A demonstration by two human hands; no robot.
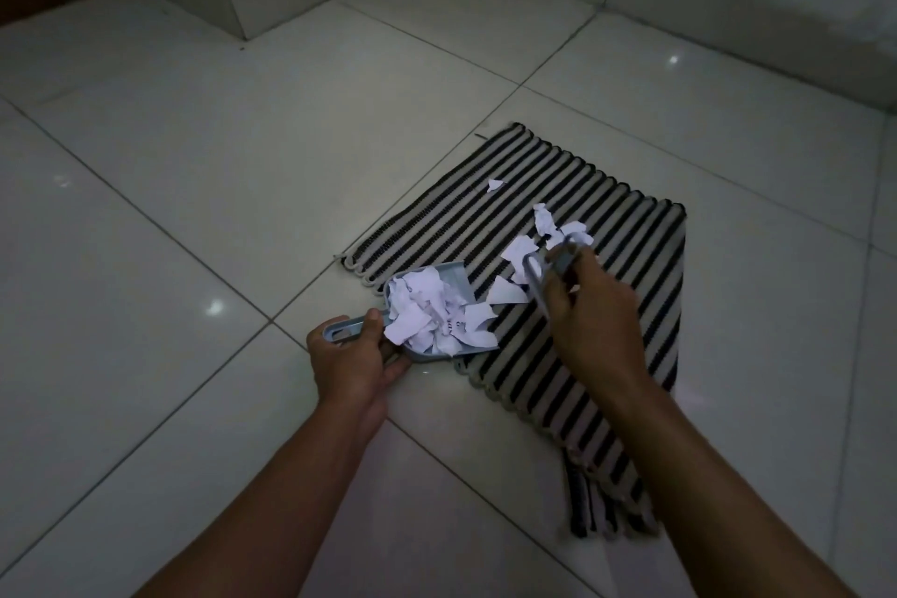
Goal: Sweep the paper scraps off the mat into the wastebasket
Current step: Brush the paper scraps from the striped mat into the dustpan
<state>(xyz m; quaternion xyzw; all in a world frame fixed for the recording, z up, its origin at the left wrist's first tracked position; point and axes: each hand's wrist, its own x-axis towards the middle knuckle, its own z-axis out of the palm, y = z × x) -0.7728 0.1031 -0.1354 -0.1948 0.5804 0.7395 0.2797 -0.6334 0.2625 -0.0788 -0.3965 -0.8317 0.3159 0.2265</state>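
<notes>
At lower centre, the left hand (352, 354) gripped the dustpan (454, 277), its lip on the striped mat (582, 384) to catch paper scraps (522, 253). The right hand (594, 311) clasped a hand brush (536, 284) behind them.

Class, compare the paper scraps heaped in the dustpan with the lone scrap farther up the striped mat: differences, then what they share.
The heap of torn white paper scraps is many overlapping pieces; the lone small white scrap is one piece. The heap sits in the grey-blue plastic dustpan; the lone scrap lies on the black-and-beige striped mat, apart from others. Both are torn white paper.
</notes>
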